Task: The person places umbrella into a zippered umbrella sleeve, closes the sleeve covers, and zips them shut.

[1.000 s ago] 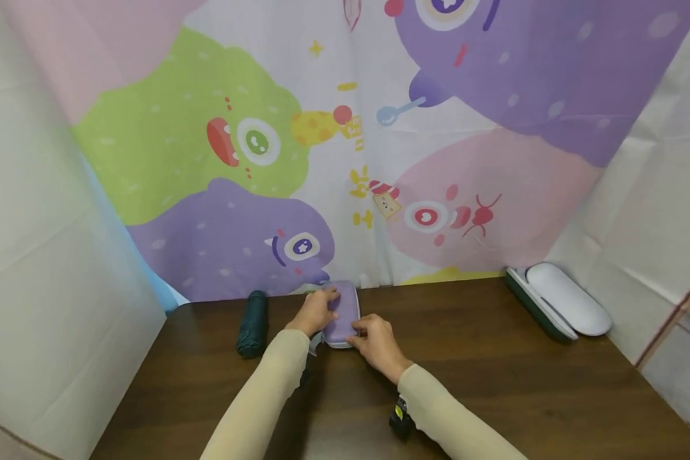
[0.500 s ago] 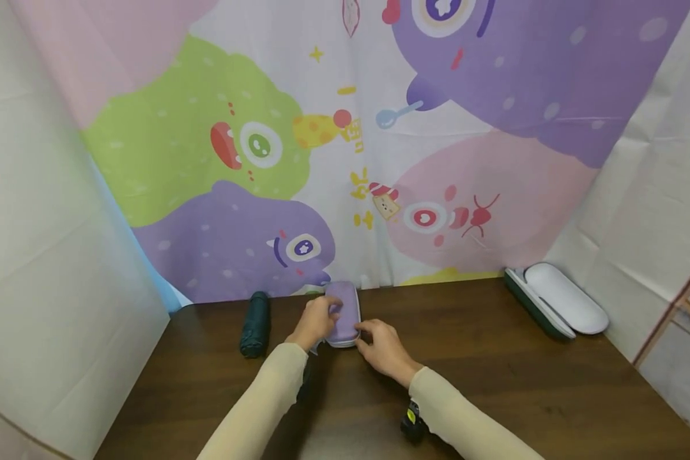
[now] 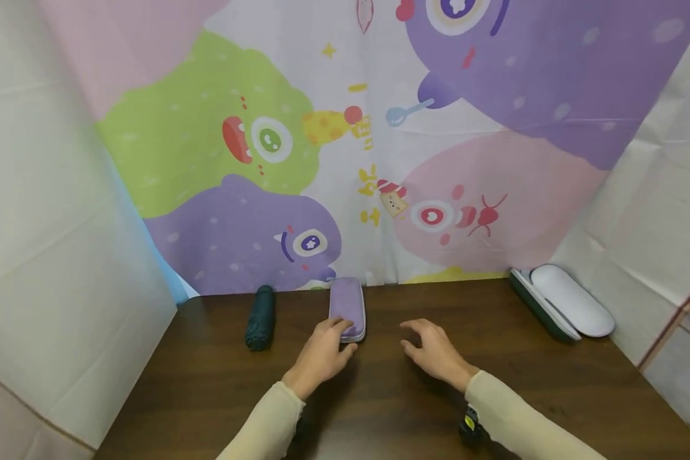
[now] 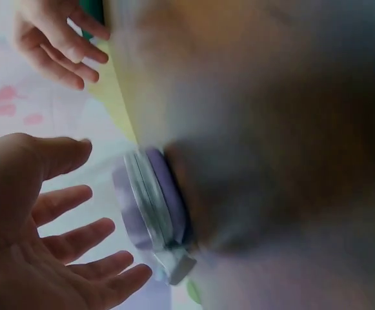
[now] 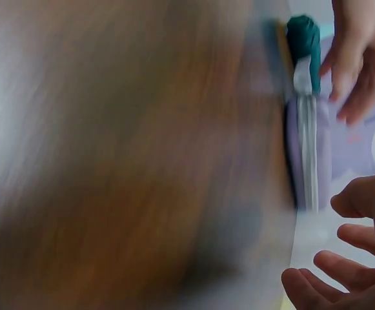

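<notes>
A purple zippered case point(image 3: 347, 301) lies on the brown table against the patterned backdrop. In the left wrist view its grey zipper band point(image 4: 150, 197) and a grey strap point(image 4: 174, 263) show at one end. My left hand point(image 3: 322, 351) hovers at the near end of the case, fingers spread, holding nothing; a gap shows between hand and case in the left wrist view. My right hand point(image 3: 434, 351) is over the table to the right of the case, fingers loosely bent and apart from it. The right wrist view shows the case point(image 5: 310, 155) beside that hand's fingers.
A dark green folded umbrella point(image 3: 261, 318) lies left of the case. At the back right of the table point(image 3: 494, 383) is an open glasses-case-like shell point(image 3: 572, 300), white inside and green outside. White sheets flank both sides.
Both hands have come off the purple case. The right hand moved right and the left hand drew back toward the near end. The case stays where it was.
</notes>
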### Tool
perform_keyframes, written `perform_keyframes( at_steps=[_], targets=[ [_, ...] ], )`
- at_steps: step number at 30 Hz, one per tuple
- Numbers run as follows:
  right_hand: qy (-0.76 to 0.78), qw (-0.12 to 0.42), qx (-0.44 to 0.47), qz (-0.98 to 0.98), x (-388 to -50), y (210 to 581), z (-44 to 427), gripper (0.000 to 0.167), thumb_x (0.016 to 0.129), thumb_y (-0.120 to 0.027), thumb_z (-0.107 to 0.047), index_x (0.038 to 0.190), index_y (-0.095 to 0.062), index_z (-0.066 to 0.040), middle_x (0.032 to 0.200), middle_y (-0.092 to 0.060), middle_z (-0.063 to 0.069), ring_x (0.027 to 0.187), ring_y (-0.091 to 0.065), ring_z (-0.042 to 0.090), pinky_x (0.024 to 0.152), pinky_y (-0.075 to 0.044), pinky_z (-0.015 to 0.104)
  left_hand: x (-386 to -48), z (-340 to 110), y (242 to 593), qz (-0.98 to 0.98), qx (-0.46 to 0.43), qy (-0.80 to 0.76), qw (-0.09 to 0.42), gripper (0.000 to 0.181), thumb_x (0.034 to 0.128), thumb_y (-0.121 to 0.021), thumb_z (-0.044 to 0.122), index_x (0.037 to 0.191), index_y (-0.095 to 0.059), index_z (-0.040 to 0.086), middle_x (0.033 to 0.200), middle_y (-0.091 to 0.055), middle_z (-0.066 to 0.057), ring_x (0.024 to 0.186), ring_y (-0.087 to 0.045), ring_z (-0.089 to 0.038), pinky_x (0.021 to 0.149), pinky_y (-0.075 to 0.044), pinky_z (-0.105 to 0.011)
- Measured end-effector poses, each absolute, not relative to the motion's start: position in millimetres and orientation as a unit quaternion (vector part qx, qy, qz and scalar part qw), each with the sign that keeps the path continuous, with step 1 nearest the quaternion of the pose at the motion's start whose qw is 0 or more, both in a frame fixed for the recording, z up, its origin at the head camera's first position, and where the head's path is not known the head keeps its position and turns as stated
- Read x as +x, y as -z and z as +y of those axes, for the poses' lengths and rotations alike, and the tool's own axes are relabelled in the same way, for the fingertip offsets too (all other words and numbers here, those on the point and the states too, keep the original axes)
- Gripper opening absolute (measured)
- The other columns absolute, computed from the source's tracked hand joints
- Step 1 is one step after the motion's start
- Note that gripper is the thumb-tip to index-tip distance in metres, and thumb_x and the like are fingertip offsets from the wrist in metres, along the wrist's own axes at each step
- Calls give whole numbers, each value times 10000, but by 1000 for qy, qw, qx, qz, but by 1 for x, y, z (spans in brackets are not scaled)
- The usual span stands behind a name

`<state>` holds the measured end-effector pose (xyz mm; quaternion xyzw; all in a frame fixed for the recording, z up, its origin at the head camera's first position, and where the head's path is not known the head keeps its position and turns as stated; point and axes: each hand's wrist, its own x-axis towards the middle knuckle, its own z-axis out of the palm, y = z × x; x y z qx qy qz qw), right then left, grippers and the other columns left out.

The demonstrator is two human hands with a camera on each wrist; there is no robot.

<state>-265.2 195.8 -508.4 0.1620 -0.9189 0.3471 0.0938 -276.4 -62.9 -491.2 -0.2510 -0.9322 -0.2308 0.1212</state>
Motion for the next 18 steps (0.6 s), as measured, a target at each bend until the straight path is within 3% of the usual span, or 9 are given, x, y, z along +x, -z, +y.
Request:
perform_keyframes(
  at_steps=[11,18],
  targets=[
    [-258,139,163,-942,-273,475,291,382,941,-697,-88,1285,-646,68,1283,-649,286,1211,-614,466,994,-506,608,-228,-37,481,-934,-293,191,70,669,906,-781,423,1452,-571,100,1474,-557,-151,1395,-488,-427,1075,-476,-577],
    [-212,181,145,-949,-281,447,341,427,942,-696,-89,1316,-609,98,1314,-608,354,1246,-548,544,1021,-446,666,-210,-15,474,-930,-306,189,77,732,879,-775,507,1483,-549,161,1491,-546,-110,1423,-463,-430,1065,-485,-577]
  ],
)
